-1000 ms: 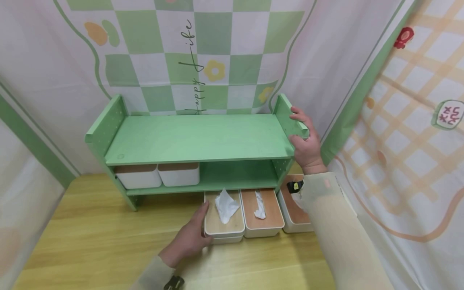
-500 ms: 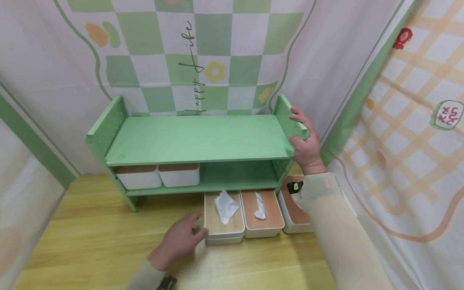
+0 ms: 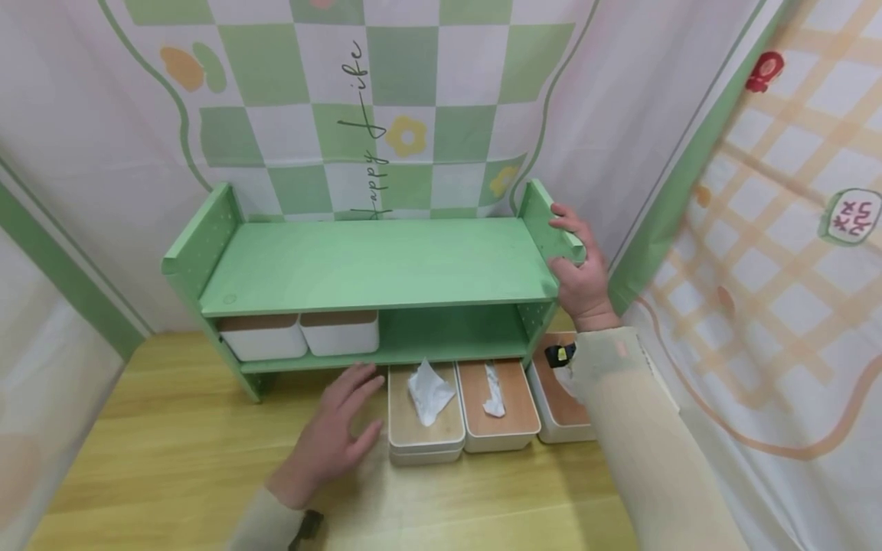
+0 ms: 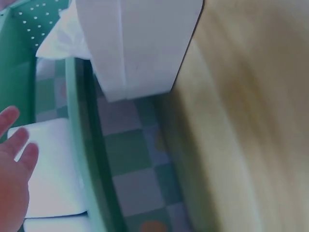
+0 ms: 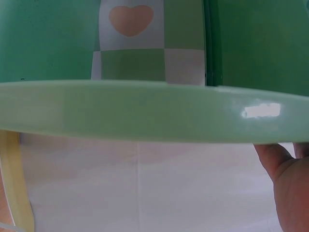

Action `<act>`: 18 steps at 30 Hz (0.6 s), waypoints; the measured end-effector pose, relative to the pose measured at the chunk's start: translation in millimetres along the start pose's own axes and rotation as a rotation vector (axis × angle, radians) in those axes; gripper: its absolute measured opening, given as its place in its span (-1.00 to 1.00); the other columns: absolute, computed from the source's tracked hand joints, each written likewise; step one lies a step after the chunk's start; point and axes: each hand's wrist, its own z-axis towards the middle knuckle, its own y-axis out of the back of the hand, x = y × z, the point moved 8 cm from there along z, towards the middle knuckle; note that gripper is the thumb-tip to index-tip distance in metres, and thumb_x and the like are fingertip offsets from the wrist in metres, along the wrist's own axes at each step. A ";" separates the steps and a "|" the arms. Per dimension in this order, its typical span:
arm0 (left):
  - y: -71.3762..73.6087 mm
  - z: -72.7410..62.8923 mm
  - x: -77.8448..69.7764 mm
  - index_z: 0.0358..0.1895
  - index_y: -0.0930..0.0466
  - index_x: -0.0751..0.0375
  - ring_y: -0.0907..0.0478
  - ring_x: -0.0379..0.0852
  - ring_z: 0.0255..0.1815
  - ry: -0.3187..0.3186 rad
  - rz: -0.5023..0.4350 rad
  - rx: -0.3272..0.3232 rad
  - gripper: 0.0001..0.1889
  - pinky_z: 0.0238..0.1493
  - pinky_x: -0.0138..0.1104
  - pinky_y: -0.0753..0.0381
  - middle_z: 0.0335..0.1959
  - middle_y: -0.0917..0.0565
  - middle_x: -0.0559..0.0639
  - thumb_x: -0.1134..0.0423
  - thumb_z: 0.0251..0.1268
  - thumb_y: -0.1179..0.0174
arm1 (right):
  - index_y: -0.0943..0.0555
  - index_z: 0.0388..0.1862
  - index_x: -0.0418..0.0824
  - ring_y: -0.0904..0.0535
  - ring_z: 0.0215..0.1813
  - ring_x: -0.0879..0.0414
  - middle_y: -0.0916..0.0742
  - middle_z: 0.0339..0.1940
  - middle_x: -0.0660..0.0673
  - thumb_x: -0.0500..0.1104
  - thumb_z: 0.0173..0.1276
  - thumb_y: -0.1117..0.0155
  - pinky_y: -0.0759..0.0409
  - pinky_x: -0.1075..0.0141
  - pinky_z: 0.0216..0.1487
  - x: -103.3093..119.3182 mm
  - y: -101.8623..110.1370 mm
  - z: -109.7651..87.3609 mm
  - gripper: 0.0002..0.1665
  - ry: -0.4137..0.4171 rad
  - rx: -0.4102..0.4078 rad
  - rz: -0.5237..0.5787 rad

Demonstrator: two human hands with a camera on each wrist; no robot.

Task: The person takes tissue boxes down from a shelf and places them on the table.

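Note:
My right hand (image 3: pixel 584 279) grips the right side panel (image 3: pixel 547 229) of a green two-tier shelf (image 3: pixel 379 264), thumb on the inner face. In the right wrist view that hand (image 5: pixel 294 193) is at the edge of the green panel (image 5: pixel 145 111). My left hand (image 3: pixel 327 440), fingers spread and holding nothing, is just left of a white tissue box (image 3: pixel 423 451) with a pale wood lid and a tissue (image 3: pixel 430 394) poking out. A second tissue box (image 3: pixel 513 425), its lid redder, stands to its right. The left wrist view has fingers (image 4: pixel 30 157) overlapping a white box (image 4: pixel 53 169).
Two white boxes (image 3: pixel 265 337) with brown lids sit at the left of the lower tier. A third box (image 3: pixel 568 413) stands on the wooden table (image 3: pixel 172 444) at the right, partly behind my right sleeve. Printed curtains (image 3: pixel 475 69) hang behind and beside the shelf.
My left hand has let go of the pale-lidded tissue box, drawn off to the left, and its fingers have spread and turned toward the shelf. The right hand stays on the panel.

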 end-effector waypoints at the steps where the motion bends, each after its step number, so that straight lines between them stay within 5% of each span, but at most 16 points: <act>1: 3.2 1.8 -1.2 0.35 -0.41 0.36 -0.16 0.32 0.45 -0.024 0.021 -0.009 -0.38 0.48 0.06 -0.04 0.44 -0.31 0.28 0.06 0.31 -0.16 | -0.44 0.27 -0.40 -0.18 0.50 0.08 -0.37 0.50 -0.05 -0.52 0.09 0.06 -0.36 0.39 -0.36 -0.3 0.0 0.1 -0.33 0.000 -0.001 0.002; 6: 15.3 11.2 3.1 0.42 -0.28 0.47 0.01 0.32 0.52 -0.039 0.186 -0.009 -0.23 0.45 0.20 0.04 0.50 -0.17 0.38 -0.02 0.28 -0.13 | -0.44 0.27 -0.40 -0.19 0.50 0.07 -0.37 0.50 -0.03 -0.52 0.10 0.06 -0.37 0.38 -0.24 0.3 -0.4 -0.2 -0.33 -0.004 -0.002 0.016; 11: 21.6 20.8 20.2 0.48 -0.10 0.54 0.15 0.26 0.57 0.087 0.342 0.066 -0.11 0.49 0.15 0.16 0.56 -0.01 0.37 -0.04 0.27 -0.18 | -0.44 0.28 -0.39 -0.21 0.47 0.06 -0.37 0.50 -0.03 -0.51 0.10 0.05 -0.36 0.39 -0.39 0.9 0.1 -0.5 -0.33 -0.010 -0.003 0.015; 18: 27.6 32.0 30.7 0.51 -0.09 0.43 0.05 0.34 0.52 0.148 0.390 0.085 -0.15 0.49 0.14 0.25 0.49 -0.15 0.37 0.02 0.29 -0.19 | -0.45 0.26 -0.38 -0.20 0.49 0.09 -0.39 0.49 -0.01 -0.48 0.10 0.04 -0.25 0.38 -0.59 1.2 1.2 -0.9 -0.34 0.003 -0.002 -0.029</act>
